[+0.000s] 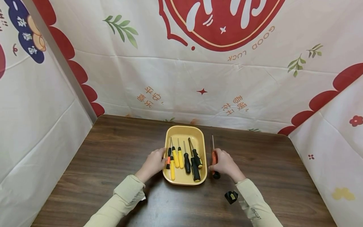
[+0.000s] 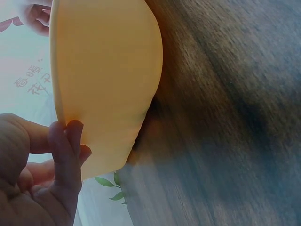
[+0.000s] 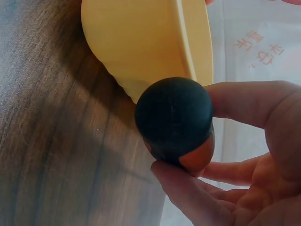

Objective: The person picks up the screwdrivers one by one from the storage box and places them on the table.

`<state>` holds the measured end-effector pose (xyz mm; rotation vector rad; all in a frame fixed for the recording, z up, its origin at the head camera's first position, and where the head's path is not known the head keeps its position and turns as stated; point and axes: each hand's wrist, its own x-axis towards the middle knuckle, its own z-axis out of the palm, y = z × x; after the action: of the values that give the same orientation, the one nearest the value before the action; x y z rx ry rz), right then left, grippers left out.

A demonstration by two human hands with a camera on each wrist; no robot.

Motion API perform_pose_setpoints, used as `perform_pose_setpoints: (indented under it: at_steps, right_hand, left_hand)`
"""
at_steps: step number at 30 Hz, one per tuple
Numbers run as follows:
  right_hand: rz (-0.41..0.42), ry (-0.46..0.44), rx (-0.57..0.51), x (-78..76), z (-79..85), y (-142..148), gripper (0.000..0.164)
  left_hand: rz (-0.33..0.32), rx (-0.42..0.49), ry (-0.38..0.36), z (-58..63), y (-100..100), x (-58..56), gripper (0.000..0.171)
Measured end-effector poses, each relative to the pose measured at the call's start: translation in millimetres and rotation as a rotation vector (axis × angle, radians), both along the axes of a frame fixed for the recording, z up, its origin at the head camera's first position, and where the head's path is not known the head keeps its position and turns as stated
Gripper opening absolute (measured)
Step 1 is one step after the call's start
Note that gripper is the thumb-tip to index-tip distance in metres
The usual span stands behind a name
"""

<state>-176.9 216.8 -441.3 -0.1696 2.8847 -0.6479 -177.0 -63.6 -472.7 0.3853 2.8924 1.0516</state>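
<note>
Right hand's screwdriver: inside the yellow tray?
No, in the head view the right hand holds the orange-handled screwdriver outside the yellow tray, beside its right rim.

Orange-black screwdriver (image 1: 214,157), gripped, shaft pointing to far side, beside yellow tray (image 1: 181,130). Tray upright, several other screwdrivers (image 1: 187,164) inside.

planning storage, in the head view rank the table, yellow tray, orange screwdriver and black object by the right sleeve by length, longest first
1. table
2. yellow tray
3. orange screwdriver, partly covered by the right hand
4. black object
</note>
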Motion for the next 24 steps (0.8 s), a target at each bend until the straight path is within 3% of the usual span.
perform_pose_setpoints:
  at_steps: [1, 7, 8, 24]
  right_hand:
    - [-0.002, 0.001, 0.002, -0.2, -1.2, -0.1, 0.068]
    - [-0.008, -0.009, 0.014, -0.4, -10.3, -0.7, 0.070]
    - [-0.005, -0.009, 0.015, -0.5, -11.7, -0.8, 0.070]
    - [-0.017, -0.025, 0.023, -2.4, -22.1, -1.3, 0.069]
  left_hand:
    - [-0.010, -0.005, 0.026, -5.1, -1.1, -1.4, 0.041]
    - [-0.016, 0.000, 0.036, -4.7, -1.0, -1.9, 0.041]
    - [-0.008, 0.008, 0.013, 0.5, 0.0, -0.4, 0.041]
    - [0.006, -0.002, -0.008, 0.6, 1.1, 0.1, 0.042]
